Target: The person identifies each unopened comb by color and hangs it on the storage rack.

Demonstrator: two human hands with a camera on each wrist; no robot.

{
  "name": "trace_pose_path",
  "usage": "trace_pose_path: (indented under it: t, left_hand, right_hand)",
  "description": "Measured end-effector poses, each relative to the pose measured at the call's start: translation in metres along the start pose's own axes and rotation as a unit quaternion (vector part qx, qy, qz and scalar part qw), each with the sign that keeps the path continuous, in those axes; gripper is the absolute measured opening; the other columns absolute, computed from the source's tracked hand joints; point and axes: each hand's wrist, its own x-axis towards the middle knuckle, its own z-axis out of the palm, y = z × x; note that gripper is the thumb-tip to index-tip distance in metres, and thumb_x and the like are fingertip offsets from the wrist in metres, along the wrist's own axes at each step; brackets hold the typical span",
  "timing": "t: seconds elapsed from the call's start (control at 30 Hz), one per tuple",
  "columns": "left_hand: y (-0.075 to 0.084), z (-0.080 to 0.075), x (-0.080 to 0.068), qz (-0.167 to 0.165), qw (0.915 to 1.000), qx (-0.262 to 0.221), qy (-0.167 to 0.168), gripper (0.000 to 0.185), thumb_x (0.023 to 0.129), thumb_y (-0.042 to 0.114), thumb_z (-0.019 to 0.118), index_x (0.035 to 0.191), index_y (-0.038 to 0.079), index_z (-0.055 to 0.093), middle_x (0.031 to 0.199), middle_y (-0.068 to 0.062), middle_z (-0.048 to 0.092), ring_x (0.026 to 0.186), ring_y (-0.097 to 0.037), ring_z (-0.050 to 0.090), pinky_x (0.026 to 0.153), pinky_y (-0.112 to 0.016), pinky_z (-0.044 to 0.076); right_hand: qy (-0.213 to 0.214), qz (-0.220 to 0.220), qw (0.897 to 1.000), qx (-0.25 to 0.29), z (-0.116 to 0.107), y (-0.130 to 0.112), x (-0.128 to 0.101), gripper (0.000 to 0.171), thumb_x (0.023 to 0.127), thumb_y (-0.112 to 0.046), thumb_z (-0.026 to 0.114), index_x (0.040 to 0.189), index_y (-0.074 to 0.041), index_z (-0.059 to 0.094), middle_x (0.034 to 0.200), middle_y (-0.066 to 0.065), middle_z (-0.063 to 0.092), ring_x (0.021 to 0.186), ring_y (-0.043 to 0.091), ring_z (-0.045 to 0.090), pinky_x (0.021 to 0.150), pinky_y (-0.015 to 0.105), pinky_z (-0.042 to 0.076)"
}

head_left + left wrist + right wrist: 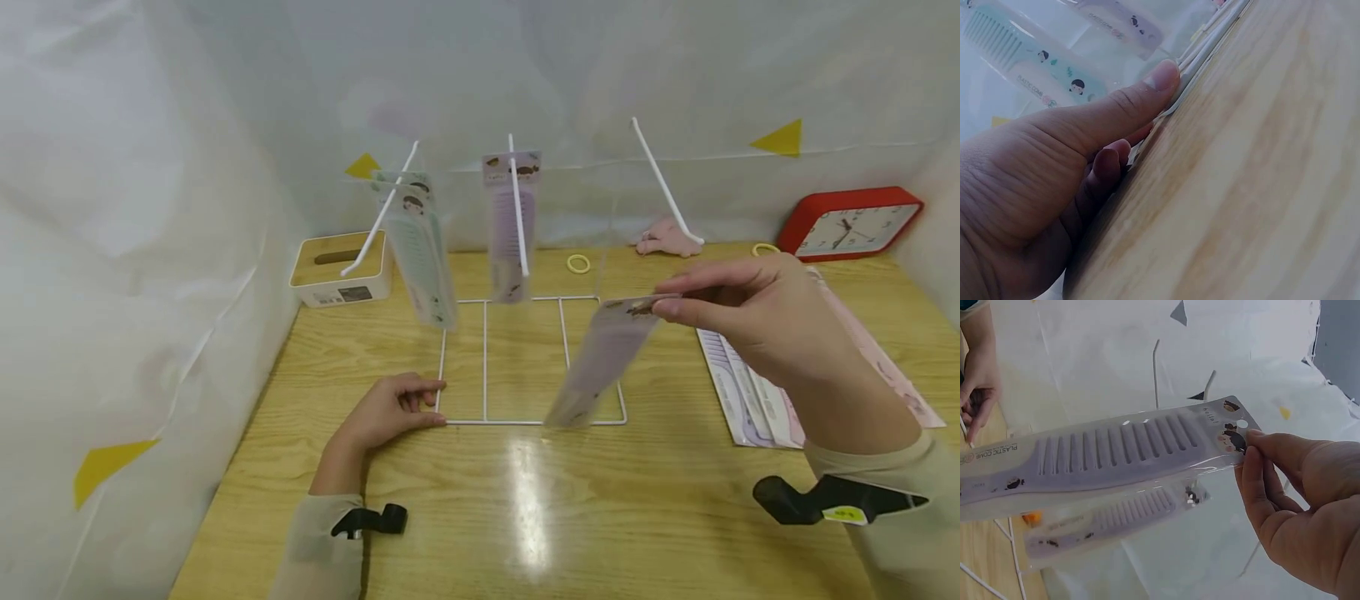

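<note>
My right hand (780, 325) pinches a packaged purple comb (1116, 453) at the printed top of its clear sleeve, near the hang hole. The comb slants down to the left over the front of a white wire rack (517, 422). Low on the table, my left hand (390, 408) holds the rack's front left base corner between thumb and fingers. Packaged green combs (423, 250) hang from the rack's left prong, and a packaged purple comb (512, 229) hangs from the middle one. The right prong (660, 175) carries nothing.
More packaged combs (723, 383) lie on the table at the right, partly behind my right forearm. A tissue box (341, 271) stands back left and a red clock (855, 221) back right. Behind the rack lie a yellow ring (578, 264) and a pink item (670, 239).
</note>
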Motion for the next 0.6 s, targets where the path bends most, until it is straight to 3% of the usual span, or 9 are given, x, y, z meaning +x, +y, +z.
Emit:
trace_pose_path:
  t: [0.23,0.47,0.6]
  left_hand:
    - [0.006,-0.001,-0.002,0.001,0.9999,0.014,0.006,0.047,0.078,0.011,0.085,0.123,0.007,0.071,0.095,-0.009,0.069,0.07,-0.012,0.052,0.063,-0.022,0.045]
    - [0.034,-0.004,-0.009,0.011,0.9999,0.012,0.0,0.044,0.08,0.008,0.083,0.122,0.001,0.071,0.093,-0.013,0.068,0.069,-0.011,0.051,0.063,-0.022,0.044]
    - [0.029,-0.003,-0.008,0.01,0.9999,0.011,-0.001,0.045,0.08,0.008,0.083,0.123,0.001,0.07,0.094,-0.013,0.068,0.07,-0.011,0.052,0.064,-0.022,0.045]
  right_hand:
    - [0.061,-0.068,0.996,-0.001,0.048,-0.008,0.001,0.023,0.072,0.032,0.068,0.093,0.022,0.069,0.088,0.02,0.076,0.076,0.021,0.075,0.066,0.027,0.059]
    - [0.097,-0.089,0.99,-0.047,0.082,-0.012,0.015,0.019,0.073,0.023,0.075,0.091,0.017,0.073,0.083,0.011,0.078,0.063,0.014,0.071,0.055,0.025,0.055]
    - [0.111,-0.102,0.986,-0.069,0.094,-0.011,0.03,0.017,0.074,0.016,0.079,0.09,0.015,0.074,0.082,0.006,0.078,0.06,0.013,0.068,0.054,0.024,0.054]
